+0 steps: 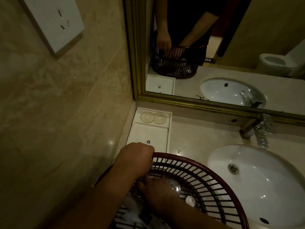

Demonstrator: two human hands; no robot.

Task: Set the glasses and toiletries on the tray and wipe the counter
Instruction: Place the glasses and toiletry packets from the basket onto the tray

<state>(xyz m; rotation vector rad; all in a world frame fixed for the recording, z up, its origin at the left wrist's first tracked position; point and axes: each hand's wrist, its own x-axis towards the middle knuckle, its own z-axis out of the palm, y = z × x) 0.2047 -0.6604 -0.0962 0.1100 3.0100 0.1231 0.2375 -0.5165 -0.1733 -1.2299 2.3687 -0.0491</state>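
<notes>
A white tray [148,133] lies in the counter's left corner under the mirror, with two round gold-rimmed coasters [153,118] at its far end. In front of it stands a dark red slatted basket [206,177]. My left hand [137,156] grips the basket's rim on the tray side. My right hand [155,190] reaches inside the basket and closes around a clear glass [175,187]. A small white cap or bottle [190,200] and pale items lie in the basket bottom, dim and partly hidden.
A white oval sink [257,184] sits right of the basket, with a chrome faucet [259,129] behind it. The beige marble counter [194,134] runs between tray and sink. A gold-framed mirror [214,47] stands behind; a wall socket [54,20] is up left.
</notes>
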